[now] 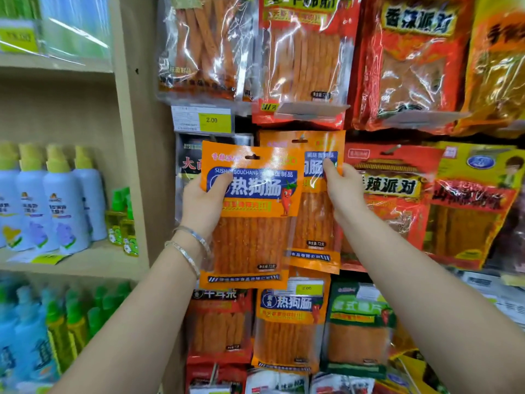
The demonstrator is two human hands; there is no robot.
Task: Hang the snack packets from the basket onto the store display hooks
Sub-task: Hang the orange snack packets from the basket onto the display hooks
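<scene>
Left grip (203, 200), bangles (190, 248) at the wrist, clasps the front orange packet (250, 223) by its left edge, thumb across the label. Right grip (345, 191) pinches the upper right of a second orange packet (316, 223) just behind, whose slot seems to sit on a display hook (301, 137). Other snack bags (403, 66) hang around; bottles (65, 206) line the left shelf (85, 264).

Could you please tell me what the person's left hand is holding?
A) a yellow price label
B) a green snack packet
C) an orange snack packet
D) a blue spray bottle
C: the left hand grips the left edge of an orange snack packet, thumb across its blue label, while the right hand pinches a second orange packet behind it.
</scene>
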